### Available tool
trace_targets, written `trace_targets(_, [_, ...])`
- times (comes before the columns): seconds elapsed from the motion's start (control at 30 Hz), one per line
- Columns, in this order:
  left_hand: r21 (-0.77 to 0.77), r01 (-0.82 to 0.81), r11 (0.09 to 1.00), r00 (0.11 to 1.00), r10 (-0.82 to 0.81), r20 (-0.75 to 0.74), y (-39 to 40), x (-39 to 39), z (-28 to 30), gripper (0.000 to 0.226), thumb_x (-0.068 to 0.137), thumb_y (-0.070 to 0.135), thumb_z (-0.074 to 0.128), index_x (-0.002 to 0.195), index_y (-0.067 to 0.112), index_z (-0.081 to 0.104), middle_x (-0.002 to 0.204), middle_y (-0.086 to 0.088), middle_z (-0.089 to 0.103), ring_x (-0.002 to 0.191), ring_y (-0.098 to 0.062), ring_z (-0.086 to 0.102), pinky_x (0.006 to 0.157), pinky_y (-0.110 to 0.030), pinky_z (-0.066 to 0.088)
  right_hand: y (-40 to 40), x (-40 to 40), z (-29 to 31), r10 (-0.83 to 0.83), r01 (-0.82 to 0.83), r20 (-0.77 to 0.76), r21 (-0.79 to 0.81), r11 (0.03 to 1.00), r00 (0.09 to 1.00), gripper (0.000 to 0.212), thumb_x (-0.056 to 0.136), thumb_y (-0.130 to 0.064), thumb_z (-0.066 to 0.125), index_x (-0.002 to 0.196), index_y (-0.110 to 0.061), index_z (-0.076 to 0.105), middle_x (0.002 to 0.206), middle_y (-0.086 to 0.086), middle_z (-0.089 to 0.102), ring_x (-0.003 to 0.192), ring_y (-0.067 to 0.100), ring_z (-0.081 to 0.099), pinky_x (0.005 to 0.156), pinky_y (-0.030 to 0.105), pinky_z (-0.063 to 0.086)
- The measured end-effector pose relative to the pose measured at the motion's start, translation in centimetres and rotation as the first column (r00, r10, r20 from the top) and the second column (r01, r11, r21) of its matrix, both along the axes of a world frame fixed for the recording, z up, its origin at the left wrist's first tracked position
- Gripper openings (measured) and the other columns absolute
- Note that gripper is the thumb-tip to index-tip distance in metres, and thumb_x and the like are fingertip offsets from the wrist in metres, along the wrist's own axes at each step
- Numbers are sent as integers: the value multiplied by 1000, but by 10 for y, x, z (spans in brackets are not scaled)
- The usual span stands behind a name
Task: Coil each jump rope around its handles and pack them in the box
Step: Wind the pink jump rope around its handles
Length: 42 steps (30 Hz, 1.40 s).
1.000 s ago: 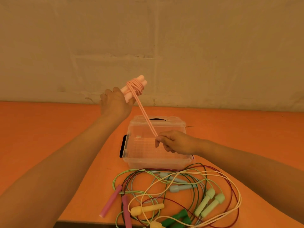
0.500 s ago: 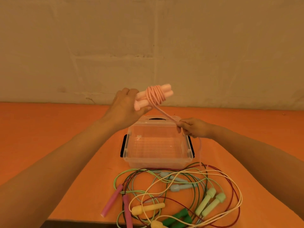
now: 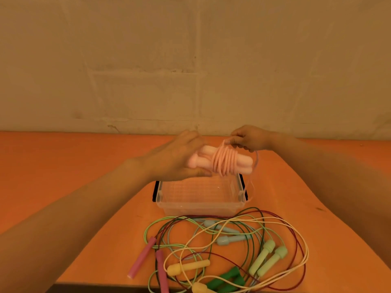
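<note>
My left hand holds the two pale pink handles side by side above the clear plastic box. Several turns of pink rope circle the handles' middle. My right hand pinches the rope just behind and above the coil; a loose pink strand hangs down past the box's right side. The box stands open on the orange table, nothing visible inside it.
In front of the box lies a tangle of jump ropes: dark pink handles, yellow handles, light green handles, pale blue handles, dark green handles. The table's near edge is close below; a wall stands behind.
My left hand has lowered the handles towards the box and turned them level. My right hand rose from beside the box to behind the coil, carrying the rope round the handles.
</note>
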State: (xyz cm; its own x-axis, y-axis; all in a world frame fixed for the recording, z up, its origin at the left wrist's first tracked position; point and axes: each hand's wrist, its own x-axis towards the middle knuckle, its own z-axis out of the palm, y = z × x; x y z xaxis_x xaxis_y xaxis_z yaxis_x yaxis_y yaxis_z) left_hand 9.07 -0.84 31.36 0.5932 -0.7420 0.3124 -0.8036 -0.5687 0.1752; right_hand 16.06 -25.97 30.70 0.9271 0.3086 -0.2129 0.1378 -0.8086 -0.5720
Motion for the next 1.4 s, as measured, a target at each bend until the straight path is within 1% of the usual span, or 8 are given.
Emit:
trace_targets(0.23, [282, -13, 959, 993, -21, 117, -6, -3, -21, 71, 78, 66, 50, 126, 13, 50, 120, -6, 51, 106, -18, 44, 87, -29, 39, 7, 2, 17, 22, -30, 85, 87, 996, 996, 33, 87, -31, 68, 65, -14, 50, 57, 2, 40, 50, 18, 35, 47, 27, 32])
trace_targets(0.37, [447, -188, 874, 980, 137, 145, -10, 0, -36, 72, 84, 65, 49, 135, 15, 39, 130, -7, 43, 116, -21, 40, 96, -31, 34, 7, -2, 25, 55, -73, 193, 88, 993, 980, 30, 88, -26, 66, 66, -14, 51, 56, -1, 41, 40, 3, 36, 41, 17, 32])
trace_targets(0.57, [522, -486, 701, 874, 392, 289, -20, 10, -49, 69, 88, 61, 47, 129, 6, 39, 125, -14, 45, 112, -30, 43, 93, -37, 37, 15, -13, 27, 78, -125, 372, 102, 987, 925, 28, 88, -24, 67, 76, -1, 58, 55, -4, 40, 45, 1, 38, 46, 15, 28])
trace_targets(0.9, [337, -803, 491, 585, 758, 289, -13, 43, -44, 71, 85, 61, 53, 123, 3, 42, 122, -15, 47, 111, -28, 47, 89, -34, 40, 39, -24, 25, 259, -254, 440, -71, 964, 860, 25, 98, -25, 53, 96, -3, 66, 61, -14, 47, 54, -10, 48, 51, 10, 33])
trace_targets(1.1, [232, -856, 461, 500, 853, 149, 1, 54, -20, 73, 87, 61, 50, 124, -1, 42, 123, -19, 47, 115, -33, 45, 93, -38, 39, 46, -30, 19, 202, -263, 409, 96, 960, 890, 22, 95, -24, 56, 101, -8, 70, 75, 9, 63, 61, 11, 48, 58, 24, 38])
trace_targets(1.2, [140, -852, 504, 522, 835, 173, 9, 53, -11, 71, 87, 61, 51, 121, -1, 44, 121, -20, 48, 112, -35, 46, 90, -40, 39, 46, -37, 8, 171, -272, 433, 181, 945, 885, 21, 94, -23, 58, 109, -14, 70, 76, 8, 65, 57, 4, 48, 55, 17, 37])
trace_targets(1.3, [27, -835, 549, 550, 831, 88, 7, 51, -1, 69, 86, 58, 54, 119, -2, 45, 121, -22, 47, 112, -37, 44, 90, -42, 38, 48, -42, -10, 269, -326, 570, -2, 945, 777, 32, 98, -29, 51, 126, -18, 61, 89, 1, 70, 66, 2, 58, 60, 21, 45])
trace_targets(1.4, [-2, -822, 569, 568, 821, 63, 1, 47, 7, 70, 85, 58, 56, 121, -1, 44, 122, -21, 46, 113, -37, 42, 90, -42, 38, 46, -45, -31, 364, -277, 669, -238, 931, 648, 42, 101, -35, 36, 133, -14, 54, 100, 10, 68, 78, 27, 64, 60, 31, 48])
